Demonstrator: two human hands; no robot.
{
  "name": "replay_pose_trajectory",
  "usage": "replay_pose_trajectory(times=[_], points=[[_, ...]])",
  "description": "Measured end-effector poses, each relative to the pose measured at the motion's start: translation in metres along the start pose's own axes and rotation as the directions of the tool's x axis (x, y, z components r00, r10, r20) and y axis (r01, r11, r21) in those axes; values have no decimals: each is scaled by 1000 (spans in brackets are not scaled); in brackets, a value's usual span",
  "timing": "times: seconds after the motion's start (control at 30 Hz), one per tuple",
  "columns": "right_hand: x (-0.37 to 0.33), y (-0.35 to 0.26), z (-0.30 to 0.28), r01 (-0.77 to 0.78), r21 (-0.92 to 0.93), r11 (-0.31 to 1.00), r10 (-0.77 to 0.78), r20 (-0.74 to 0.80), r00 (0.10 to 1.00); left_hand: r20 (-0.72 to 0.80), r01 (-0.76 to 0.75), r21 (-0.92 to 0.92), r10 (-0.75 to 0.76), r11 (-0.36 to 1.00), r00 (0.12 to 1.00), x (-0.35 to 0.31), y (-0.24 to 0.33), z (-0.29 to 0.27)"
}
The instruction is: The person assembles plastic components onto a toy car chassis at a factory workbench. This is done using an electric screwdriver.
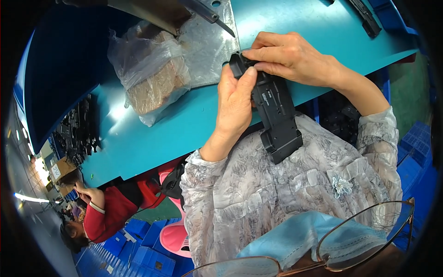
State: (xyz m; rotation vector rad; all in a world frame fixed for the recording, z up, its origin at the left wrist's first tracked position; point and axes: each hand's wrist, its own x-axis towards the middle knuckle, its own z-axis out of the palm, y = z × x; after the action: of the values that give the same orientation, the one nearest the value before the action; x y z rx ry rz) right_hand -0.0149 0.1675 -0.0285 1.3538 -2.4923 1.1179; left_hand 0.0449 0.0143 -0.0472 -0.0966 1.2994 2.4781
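Observation:
A long black plastic part [278,113] with a wider, boxy lower end slants from the table's edge down over my lap. My left hand [234,102] is closed around its upper end, the thumb pressing on top. From the right, my right hand [295,59] reaches to the same end, thumb and fingers pinched together against it. Those fingertips cover whatever small detail lies under them. Just beyond my hands is a metal plate [203,51] on the teal table [152,143], with a pointed metal tool tip [226,27] above it.
Left of the plate lies a brownish block in clear plastic wrap [157,87]. Black parts [78,127] are heaped at the table's left end, and another black part [364,18] lies far right. A person in red [110,212] sits at the left. Blue crates [415,152] stand at right.

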Motion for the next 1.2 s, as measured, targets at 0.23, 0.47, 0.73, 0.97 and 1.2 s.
replay_pose_trajectory(times=[0.23,0.47,0.73,0.97,1.2], points=[[-21,2,-6,-455,530,716,509,50,860,-53,13,0,-13,1000,999,-1,4,-1],[-21,1,-3,-470,567,676,512,97,853,-41,4,-8,-4,1000,999,0,1,-1],[-16,8,-10,-449,472,759,419,175,891,-47,11,2,-11,1000,999,-1,2,1],[-16,13,-14,-481,462,745,427,223,876,-34,33,-30,-34,999,999,0,3,-1],[-13,14,-15,-272,215,938,243,153,958,-32,38,-25,-38,999,999,-1,2,-2]])
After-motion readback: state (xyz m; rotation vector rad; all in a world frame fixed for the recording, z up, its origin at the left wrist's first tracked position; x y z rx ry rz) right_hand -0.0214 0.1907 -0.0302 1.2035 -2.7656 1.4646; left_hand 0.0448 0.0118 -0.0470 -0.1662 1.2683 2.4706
